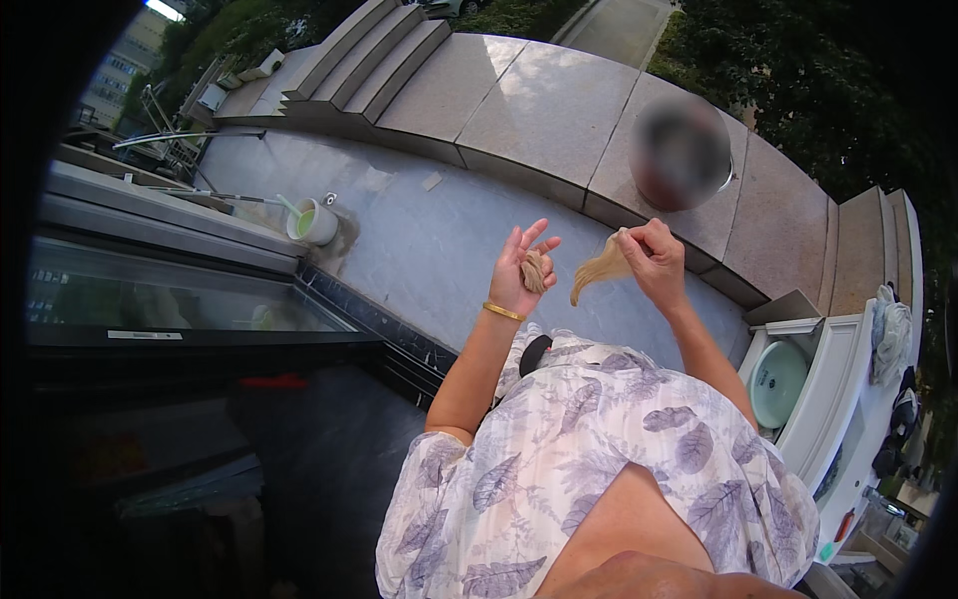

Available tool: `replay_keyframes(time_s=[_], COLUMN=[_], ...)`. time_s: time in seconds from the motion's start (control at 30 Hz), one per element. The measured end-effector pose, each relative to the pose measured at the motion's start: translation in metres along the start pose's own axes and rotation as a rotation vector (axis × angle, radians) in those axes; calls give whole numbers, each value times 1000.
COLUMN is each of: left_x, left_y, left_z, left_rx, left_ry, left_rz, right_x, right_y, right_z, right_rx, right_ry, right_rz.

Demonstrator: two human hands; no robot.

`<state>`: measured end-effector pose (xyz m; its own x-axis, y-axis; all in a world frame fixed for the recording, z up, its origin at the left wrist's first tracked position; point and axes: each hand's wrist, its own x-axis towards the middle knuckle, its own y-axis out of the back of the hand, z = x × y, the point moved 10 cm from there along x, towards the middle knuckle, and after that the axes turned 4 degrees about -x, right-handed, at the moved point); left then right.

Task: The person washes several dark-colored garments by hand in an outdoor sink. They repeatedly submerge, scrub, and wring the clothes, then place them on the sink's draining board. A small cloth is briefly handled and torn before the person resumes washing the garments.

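Observation:
My left hand has a small bunched wad of tan fabric in its palm, with the lower fingers curled round it. The thumb and upper fingers stand apart. Level with it, to the right, my right hand pinches one end of a thin, sheer tan cloth, which looks like a nylon sock. Its free end droops leftward towards my left hand without touching it. Both hands are in the air in front of my body, above the grey tiled floor.
A stone ledge curves ahead, bearing a blurred rounded object. Steps rise at upper left. A white bucket stands beside the glass door. At right, a white cabinet holds a pale green basin.

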<state>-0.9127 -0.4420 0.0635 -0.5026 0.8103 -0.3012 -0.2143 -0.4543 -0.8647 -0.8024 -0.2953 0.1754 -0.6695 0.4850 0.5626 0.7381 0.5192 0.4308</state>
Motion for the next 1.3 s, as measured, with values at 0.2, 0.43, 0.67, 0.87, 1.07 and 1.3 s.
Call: replay_keyframes(time_s=[0.2, 0.43, 0.67, 0.87, 1.07, 1.3], left_x=[-9, -4, -17, -20, -13, -22], left_y=[-25, -17, -31, -15, 4, -17], left_z=[4, 4, -4, -14, -16, -34], left_rx=[-232, 196, 496, 411, 382, 156], left_ry=[6, -176, -136, 58, 63, 320], left_rz=[-232, -225, -138, -76, 4, -171], right_x=[-19, -30, -38, -37, -41, -42], right_y=[-34, -60, -74, -65, -68, -64], right_z=[27, 6, 6, 37, 37, 52], right_rx=[367, 348, 506, 918, 1020, 1068], right_ry=[-390, -580, -575, -848, -929, -989], right_rz=[-272, -556, -595, -331, -283, -209])
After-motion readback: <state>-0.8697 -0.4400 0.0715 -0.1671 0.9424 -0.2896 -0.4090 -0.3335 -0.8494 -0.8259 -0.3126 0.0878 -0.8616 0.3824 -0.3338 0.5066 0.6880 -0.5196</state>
